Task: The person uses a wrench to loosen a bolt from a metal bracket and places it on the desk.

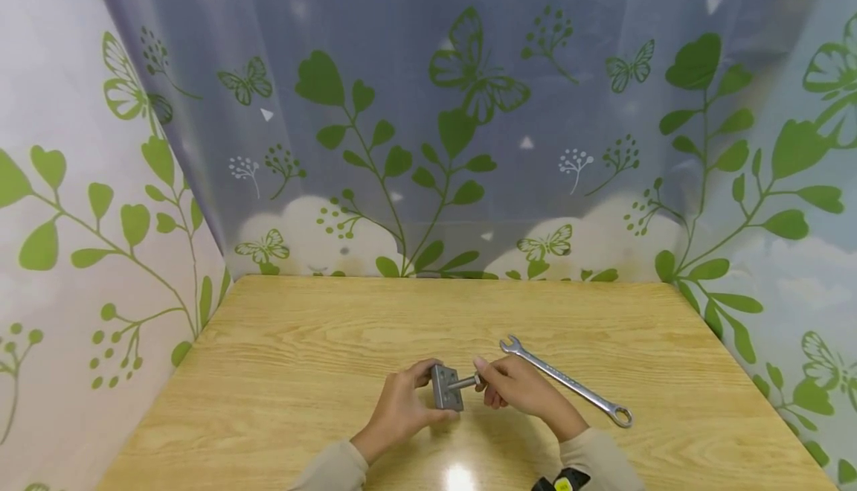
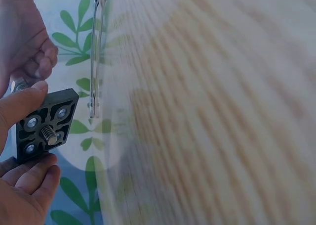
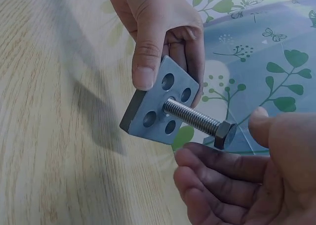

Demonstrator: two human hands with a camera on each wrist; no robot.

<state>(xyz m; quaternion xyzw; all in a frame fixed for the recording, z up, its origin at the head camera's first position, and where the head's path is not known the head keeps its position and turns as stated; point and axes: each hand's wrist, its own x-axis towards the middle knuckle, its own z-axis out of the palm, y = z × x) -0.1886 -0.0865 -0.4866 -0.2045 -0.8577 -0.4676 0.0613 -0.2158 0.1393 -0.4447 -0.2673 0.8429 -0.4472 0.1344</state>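
My left hand (image 1: 400, 404) grips a square grey block (image 1: 442, 387) by its edges, thumb on one side and fingers on the other. Several round holes surround the block's centre in the right wrist view. A threaded hex bolt (image 3: 195, 117) passes through that centre; its tip pokes out of the ribbed far face (image 2: 64, 102) in the left wrist view. Beside the hex head, my right hand (image 3: 247, 175) has its thumb raised and its fingers loosely bent. A gap shows between thumb and bolt head; whether the index finger touches the head I cannot tell.
A combination wrench (image 1: 569, 382) lies slantwise on the wooden table (image 1: 321, 327), just right of my right hand. Curtains (image 1: 415, 141) printed with leaves and butterflies stand along the table's back and sides.
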